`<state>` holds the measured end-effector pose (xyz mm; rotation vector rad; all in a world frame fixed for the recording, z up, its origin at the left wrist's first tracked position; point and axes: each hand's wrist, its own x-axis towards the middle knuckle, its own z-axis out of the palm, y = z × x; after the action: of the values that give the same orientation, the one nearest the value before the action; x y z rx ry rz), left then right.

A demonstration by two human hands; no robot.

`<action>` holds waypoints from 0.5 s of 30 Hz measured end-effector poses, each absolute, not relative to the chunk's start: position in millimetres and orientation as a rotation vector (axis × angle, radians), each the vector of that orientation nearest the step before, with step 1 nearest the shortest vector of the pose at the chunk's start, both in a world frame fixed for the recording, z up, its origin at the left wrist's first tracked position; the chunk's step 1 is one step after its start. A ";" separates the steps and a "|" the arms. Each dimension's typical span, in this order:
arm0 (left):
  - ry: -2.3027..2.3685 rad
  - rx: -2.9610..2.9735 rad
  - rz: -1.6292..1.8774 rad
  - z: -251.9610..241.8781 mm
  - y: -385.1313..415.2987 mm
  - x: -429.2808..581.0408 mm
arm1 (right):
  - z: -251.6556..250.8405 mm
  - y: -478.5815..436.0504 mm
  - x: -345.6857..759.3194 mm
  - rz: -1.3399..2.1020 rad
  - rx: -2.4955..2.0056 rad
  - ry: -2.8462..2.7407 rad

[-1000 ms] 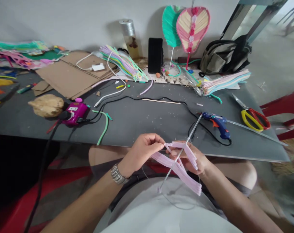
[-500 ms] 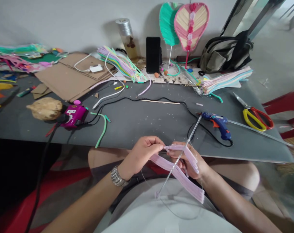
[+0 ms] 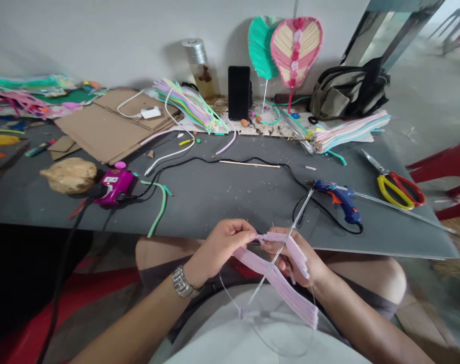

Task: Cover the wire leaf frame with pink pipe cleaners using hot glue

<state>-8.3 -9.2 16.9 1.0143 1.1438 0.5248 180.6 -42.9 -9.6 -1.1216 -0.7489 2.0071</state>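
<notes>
My left hand (image 3: pixel 226 243) is closed in a pinch on the ends of lilac pipe cleaners (image 3: pixel 285 290). A flat bundle of them hangs below the fingers, slanting down to the right. My right hand (image 3: pixel 303 255) is curled around another part of the lilac pipe cleaners, which drape over its fingers; some of its fingertips are hidden. A silvery wire frame (image 3: pixel 265 278) crosses in front of that hand, its straight stem reaching up toward the glue gun (image 3: pixel 338 197). The thin wire loop of the frame lies low over my lap.
Scissors (image 3: pixel 399 188) lie right of the glue gun. A purple power adapter (image 3: pixel 118 187) sits at left beside a pale brown lump (image 3: pixel 68 175). Behind are cardboard (image 3: pixel 112 129), pipe cleaner bundles (image 3: pixel 190 106), a phone (image 3: pixel 239 93), a bottle (image 3: pixel 199 68), two fans (image 3: pixel 297 53) and a bag (image 3: pixel 343 93).
The view has tilted up slightly, so the table things appear a little lower. Both hands keep their grip on the pipe cleaners, and the wire loop has shifted slightly left.
</notes>
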 end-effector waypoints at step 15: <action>1.158 1.080 0.507 17.2 -10.0 -11.2 | -6.5 -45.6 174.4 1.958 -1.099 -0.726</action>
<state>-11.2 -10.0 17.2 1.0803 1.1577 0.5075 174.4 -45.6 -6.5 -1.0995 -0.7262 1.9581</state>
